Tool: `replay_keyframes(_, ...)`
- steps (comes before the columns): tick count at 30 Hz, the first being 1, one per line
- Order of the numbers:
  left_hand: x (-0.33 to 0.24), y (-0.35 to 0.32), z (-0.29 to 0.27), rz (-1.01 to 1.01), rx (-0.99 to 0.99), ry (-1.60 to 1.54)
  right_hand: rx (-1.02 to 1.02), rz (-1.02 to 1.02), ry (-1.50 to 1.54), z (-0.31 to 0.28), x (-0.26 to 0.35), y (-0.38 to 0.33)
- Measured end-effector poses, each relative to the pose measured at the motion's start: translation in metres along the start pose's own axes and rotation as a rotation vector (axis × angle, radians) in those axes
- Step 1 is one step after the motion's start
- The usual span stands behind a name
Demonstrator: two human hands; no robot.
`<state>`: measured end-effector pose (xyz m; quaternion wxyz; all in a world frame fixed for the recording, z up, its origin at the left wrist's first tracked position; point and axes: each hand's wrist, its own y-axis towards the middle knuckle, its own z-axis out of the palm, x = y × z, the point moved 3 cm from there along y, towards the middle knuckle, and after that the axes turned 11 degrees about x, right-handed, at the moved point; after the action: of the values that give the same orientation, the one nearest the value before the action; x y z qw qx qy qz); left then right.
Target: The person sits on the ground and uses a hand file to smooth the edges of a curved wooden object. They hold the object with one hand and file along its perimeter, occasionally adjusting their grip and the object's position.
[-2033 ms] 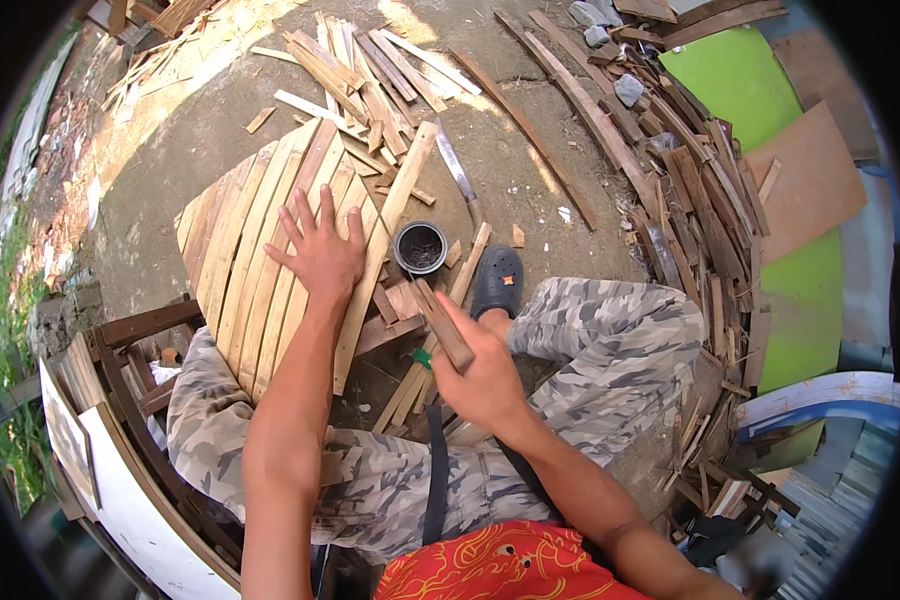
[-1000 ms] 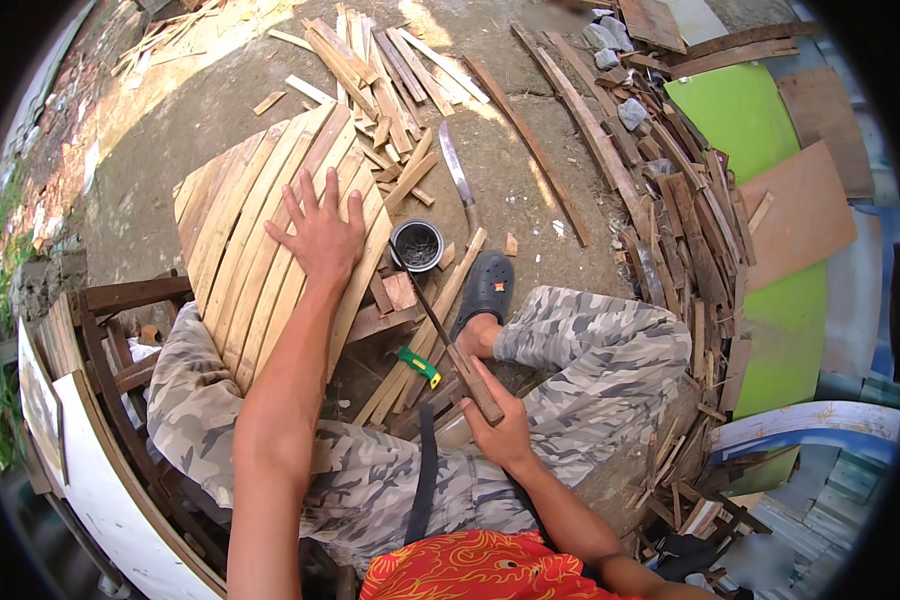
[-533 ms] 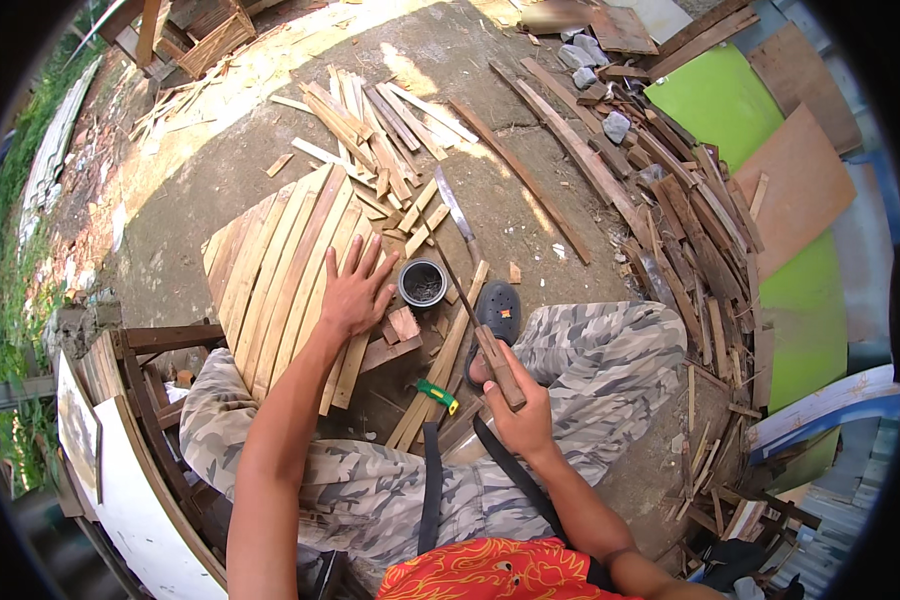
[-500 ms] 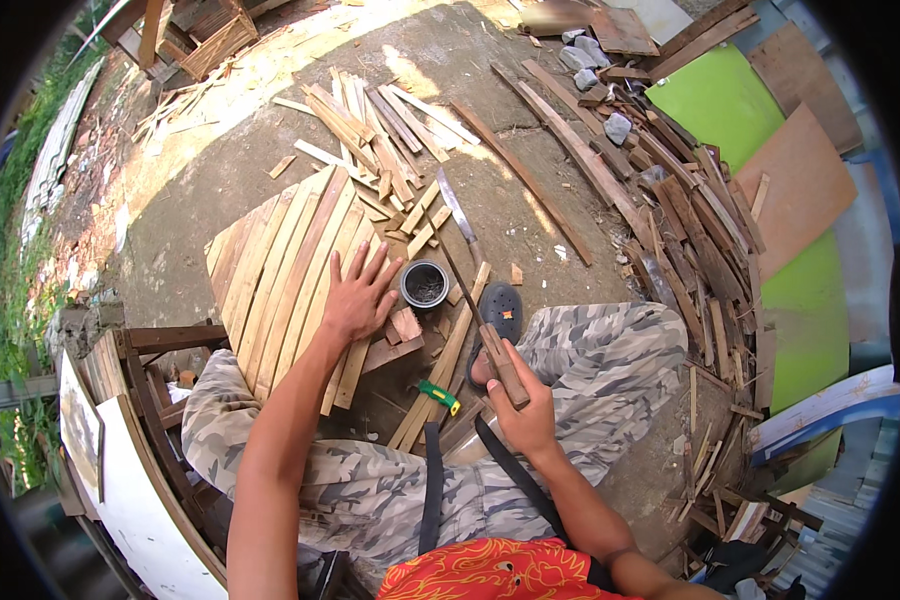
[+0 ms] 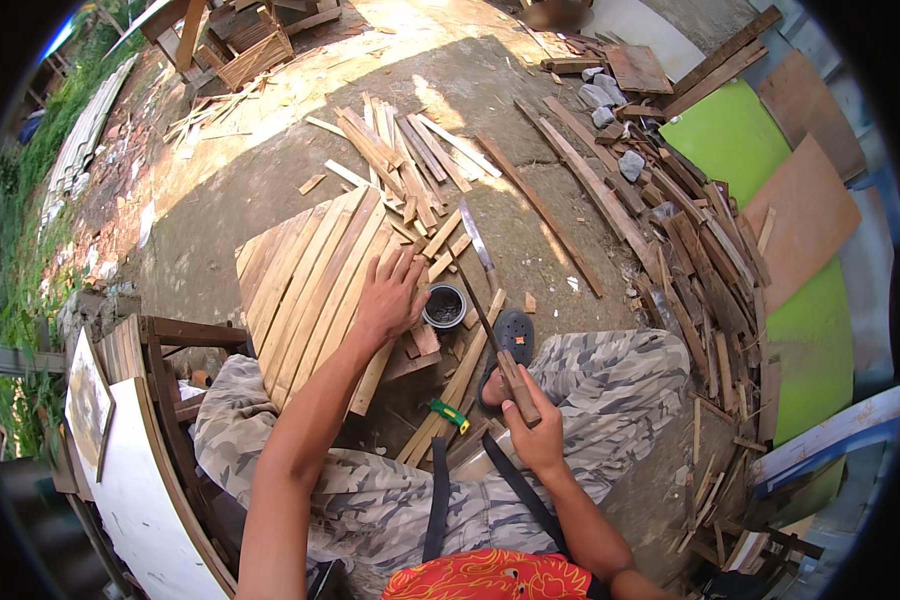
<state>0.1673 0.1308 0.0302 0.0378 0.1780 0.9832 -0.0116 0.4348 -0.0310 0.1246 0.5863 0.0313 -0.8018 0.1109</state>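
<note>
My left hand (image 5: 390,300) lies palm down on the right edge of a slatted wooden panel (image 5: 305,290), its fingers stretched out. The panel is made of pale strips laid side by side. In my right hand (image 5: 540,428) is the wooden handle of a long-bladed tool (image 5: 517,380). Its dark, narrow blade points up and away, seen nearly edge-on, so its kind is unclear. Beside my left fingers stands a round dark tub (image 5: 444,307) with small dark pieces, possibly nails. A silver blade (image 5: 477,240) lies on the ground beyond it.
A small green-and-yellow tool (image 5: 450,414) rests near loose strips (image 5: 470,365) between my legs. More cut strips (image 5: 395,150) lie beyond the panel. Stacked scrap timber (image 5: 695,250) lines the right side, before green boards (image 5: 730,135). A white board (image 5: 150,490) stands at left.
The whole view has shifted, so everything sits a little lower and further right. My left hand still lies on the panel, and my right still holds the wooden-handled tool.
</note>
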Motion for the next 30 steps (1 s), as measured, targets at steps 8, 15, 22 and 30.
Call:
replay_keyframes(8, -0.016, 0.030, 0.003, 0.098, 0.556, 0.287, -0.016, 0.077, -0.001, -0.012, 0.003, -0.003)
replay_keyframes(15, -0.005, 0.033, -0.006, 0.521, 0.477, 0.073, -0.058, -0.013, -0.061, -0.016, 0.000, -0.001)
replay_keyframes(22, 0.059, 0.036, -0.005, 0.515, 0.427, -0.025, -0.039, -0.019, -0.079, -0.023, 0.004, -0.001)
replay_keyframes(30, 0.126, 0.004, 0.004, -0.510, 0.233, -0.082, -0.034, -0.020, -0.061, -0.027, -0.006, -0.001)
